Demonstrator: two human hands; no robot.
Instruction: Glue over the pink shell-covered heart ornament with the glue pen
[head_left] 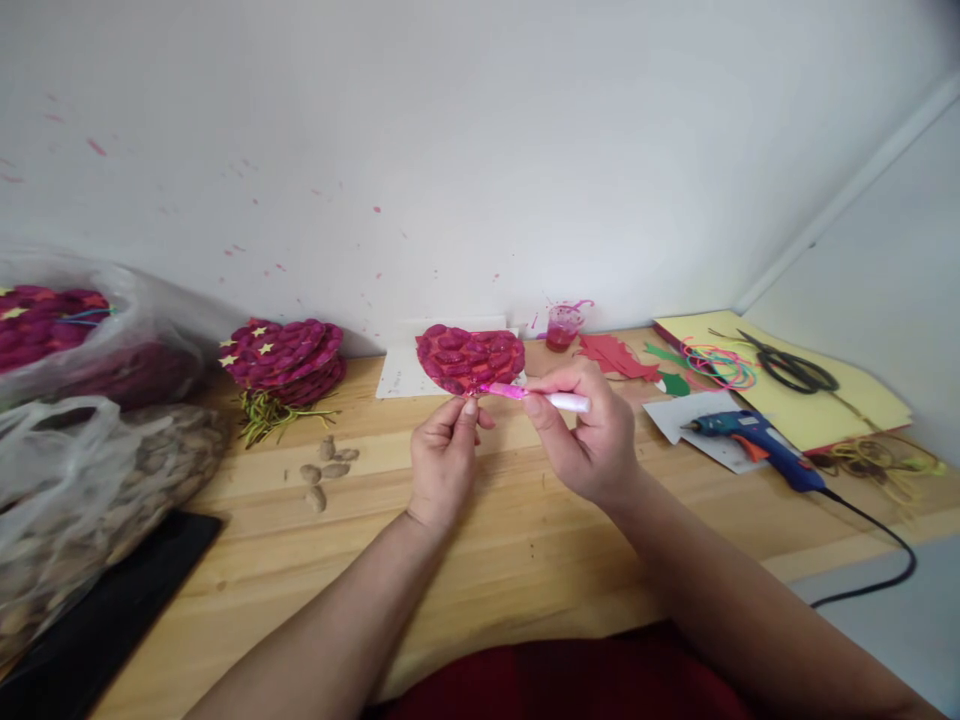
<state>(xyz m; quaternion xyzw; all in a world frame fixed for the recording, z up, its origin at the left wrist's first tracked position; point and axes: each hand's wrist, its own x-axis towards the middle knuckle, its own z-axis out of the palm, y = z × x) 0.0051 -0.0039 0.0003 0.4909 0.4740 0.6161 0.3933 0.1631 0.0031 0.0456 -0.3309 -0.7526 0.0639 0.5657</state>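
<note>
A rounded red card piece (pixel 450 350) covered with magenta-painted peanuts rests on white paper against the wall. At its near edge, my left hand (pixel 444 455) is closed, thumb and forefinger pinching the edge. My right hand (pixel 589 430) grips a paintbrush (pixel 566 402) with a white handle and a pink-stained front part. The brush tip meets the piece's lower edge, just above my left fingertips. Behind my right hand, a clear cup (pixel 562 328) holds red-pink paint. Fingertips partly hide the piece's lower tip.
Stacked magenta peanut pieces (pixel 289 355) with yellow stars stand left, near several loose peanuts (pixel 328 455). Plastic bags (pixel 60 440) fill the far left. To the right lie a corded glue gun (pixel 772 445), scissors (pixel 795 365), coloured cord (pixel 720 362), red paper scraps (pixel 615 357) and yellow card (pixel 862 395).
</note>
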